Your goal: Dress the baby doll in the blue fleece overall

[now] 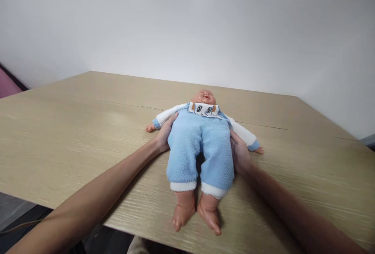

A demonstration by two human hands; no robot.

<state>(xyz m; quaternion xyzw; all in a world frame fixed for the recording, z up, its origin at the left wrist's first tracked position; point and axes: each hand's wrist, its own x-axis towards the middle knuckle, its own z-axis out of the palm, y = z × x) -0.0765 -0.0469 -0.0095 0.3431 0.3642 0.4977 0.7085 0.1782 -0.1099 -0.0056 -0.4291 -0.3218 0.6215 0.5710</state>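
A baby doll in a light blue fleece suit with white sleeves lies on its back on the wooden table, head away from me, bare feet at the near edge. My left hand presses against the doll's left side at the waist, fingers wrapped along the body under its arm. My right hand grips the doll's other side, fingers tucked against the suit. Both hands hold the doll's torso between them.
A plain white wall runs close behind the table. The table's near edge crosses the bottom of the view, with dark floor below at the left. A pink surface shows at far left.
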